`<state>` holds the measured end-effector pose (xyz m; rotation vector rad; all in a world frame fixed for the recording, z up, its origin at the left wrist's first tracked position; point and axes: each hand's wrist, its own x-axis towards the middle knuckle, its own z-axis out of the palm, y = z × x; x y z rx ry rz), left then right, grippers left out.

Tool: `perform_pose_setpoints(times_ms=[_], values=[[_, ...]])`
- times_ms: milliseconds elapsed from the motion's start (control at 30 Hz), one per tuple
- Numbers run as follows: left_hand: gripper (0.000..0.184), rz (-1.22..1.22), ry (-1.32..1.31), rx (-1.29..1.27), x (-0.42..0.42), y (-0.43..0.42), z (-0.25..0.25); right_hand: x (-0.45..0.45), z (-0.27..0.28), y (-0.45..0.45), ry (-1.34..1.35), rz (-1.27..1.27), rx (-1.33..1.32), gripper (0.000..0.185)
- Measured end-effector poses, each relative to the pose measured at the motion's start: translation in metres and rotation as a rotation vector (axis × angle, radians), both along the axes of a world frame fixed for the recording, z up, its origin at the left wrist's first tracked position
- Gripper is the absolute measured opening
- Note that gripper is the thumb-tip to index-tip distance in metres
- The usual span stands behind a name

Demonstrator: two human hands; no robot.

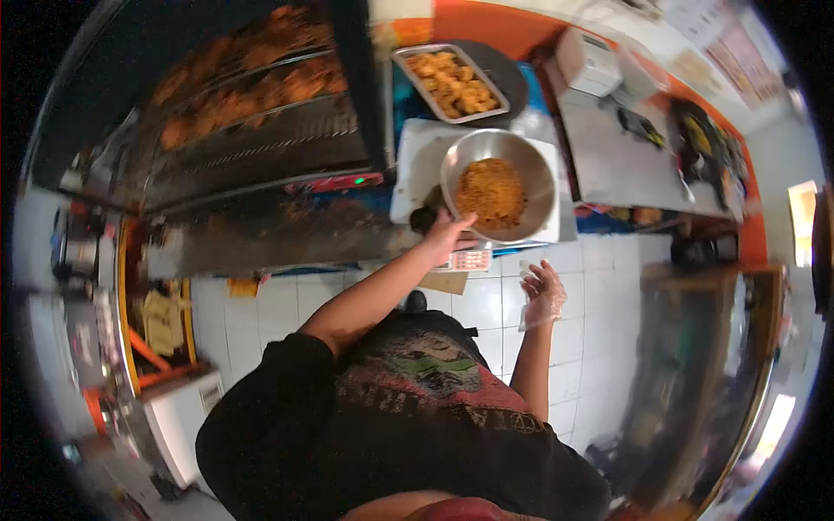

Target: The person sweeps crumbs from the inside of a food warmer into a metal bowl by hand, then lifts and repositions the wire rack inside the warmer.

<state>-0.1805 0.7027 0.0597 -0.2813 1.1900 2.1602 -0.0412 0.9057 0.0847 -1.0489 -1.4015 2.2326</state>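
A steel mixing bowl (545,165) holds a heap of orange-brown crumbly food (491,193). My left hand (450,236) grips the bowl's near-left rim, thumb over the edge and fingers underneath. Just left of that hand is a small dark round object (423,219) whose kind I cannot make out. Below the bowl a keypad panel (470,260) with rows of keys sticks out at the counter edge. My right hand (544,293), in a clear plastic glove, hangs in the air over the floor, its fingers apart and nothing in them.
A metal tray (453,84) of fried pieces stands behind the bowl on a white board (415,178). At left, a glass cabinet holds browned meat (252,95) on racks. Right are a steel table (608,156), a white box-shaped appliance (588,62) and a wood-framed case (704,373).
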Motion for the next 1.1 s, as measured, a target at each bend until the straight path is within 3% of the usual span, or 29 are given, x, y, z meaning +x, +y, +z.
perform_pose_setpoints(times_ms=[100, 167, 233, 267, 367, 433, 467, 567, 600, 633, 700, 767, 800, 833, 900, 1033, 1100], values=[[0.077, 0.012, 0.034, -0.122, 0.017, -0.024, 0.023, -0.011, -0.008, -0.017, -0.025, 0.101, -0.021, 0.041], [0.075, -0.108, 0.130, -0.070, 0.035, -0.054, 0.018, -0.018, -0.013, -0.032, -0.035, 0.199, 0.020, 0.041], [0.064, -0.048, 0.213, -0.128, 0.060, -0.088, 0.003, -0.021, -0.019, -0.050, -0.021, 0.318, 0.116, 0.041], [0.061, 0.009, 0.171, -0.174, 0.069, -0.109, -0.007, -0.025, -0.044, -0.058, 0.050, 0.317, 0.298, 0.040], [0.053, 0.183, 0.034, -0.269, 0.089, -0.166, -0.016, -0.040, -0.037, -0.111, 0.092, 0.327, 0.954, 0.046], [0.052, 0.237, 0.011, -0.300, 0.098, -0.195, -0.016, -0.061, -0.021, -0.142, 0.041, 0.401, 1.029, 0.053], [0.052, 0.297, -0.008, -0.335, 0.103, -0.205, -0.016, -0.073, -0.052, -0.152, -0.131, 0.392, 1.169, 0.062], [0.046, 0.285, -0.008, -0.423, 0.127, -0.233, -0.022, -0.091, -0.034, -0.191, -0.302, 0.405, 1.286, 0.076], [0.044, 0.259, -0.016, -0.425, 0.137, -0.242, -0.015, -0.096, -0.038, -0.200, -0.241, 0.374, 1.204, 0.075], [0.044, 0.307, -0.023, -0.443, 0.143, -0.258, -0.008, -0.094, -0.042, -0.209, -0.164, 0.315, 1.305, 0.067], [0.042, 0.445, -0.096, -0.471, 0.150, -0.294, 0.007, -0.091, -0.035, -0.223, 0.057, 0.263, 1.240, 0.059], [0.048, 0.540, 0.065, -0.589, 0.152, -0.355, 0.005, -0.089, -0.025, -0.241, 0.280, 0.268, 1.006, 0.052], [0.049, 0.669, 0.001, -0.478, 0.142, -0.386, 0.020, -0.086, -0.023, -0.246, 0.311, 0.348, 0.952, 0.048], [0.051, 0.756, 0.153, -0.575, 0.135, -0.411, 0.030, -0.088, -0.037, -0.252, 0.351, 0.412, 0.820, 0.045], [0.052, 0.868, 0.217, -0.453, 0.101, -0.473, 0.063, -0.087, -0.033, -0.281, 0.421, 0.451, 0.593, 0.042], [0.054, 0.977, 0.413, -0.295, 0.019, -0.593, 0.111, -0.104, -0.015, -0.345, 0.517, 0.550, 0.548, 0.035], [0.056, 1.042, 0.359, -0.147, -0.021, -0.645, 0.121, -0.117, 0.004, -0.392, 0.483, 0.567, 0.288, 0.037]])
